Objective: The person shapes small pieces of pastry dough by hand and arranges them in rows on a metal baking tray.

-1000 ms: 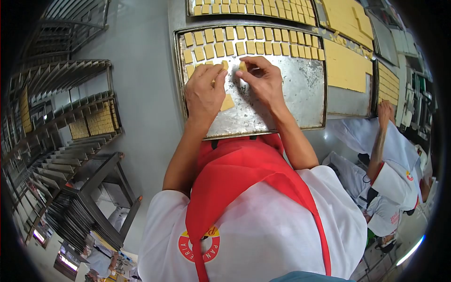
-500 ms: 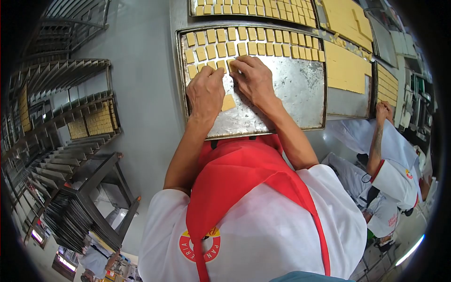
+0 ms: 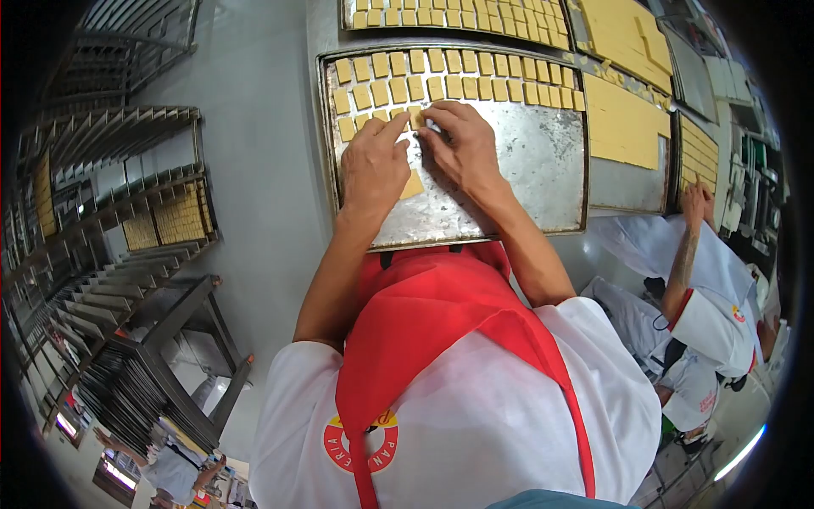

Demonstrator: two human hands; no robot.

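Rows of small yellow dough rectangles (image 3: pixel 398 88) lie on a metal baking tray (image 3: pixel 526 178) in front of me. One dough piece (image 3: pixel 415 117), at the right end of the third row, sits between my hands. My left hand (image 3: pixel 376 170) is over the row's left part, index fingertip beside that piece and thumb apart from it. At the piece's right side is my right hand (image 3: pixel 465 146), its thumb and index finger parted with bare tray showing between them. Partly hidden beside my left hand lies a larger dough piece (image 3: pixel 412 185).
Another tray of cut pieces (image 3: pixel 458 19) stands beyond mine. Dough sheets (image 3: pixel 623 127) lie to the right. A co-worker's hands (image 3: pixel 698 202) are at a tray of scored dough (image 3: pixel 699 153). Metal racks (image 3: pixel 127 187) stand at left.
My right thumb and index finger have parted beside the dough piece, which now shows more fully. My left thumb and index finger have also spread. The co-worker's hands have shifted slightly.
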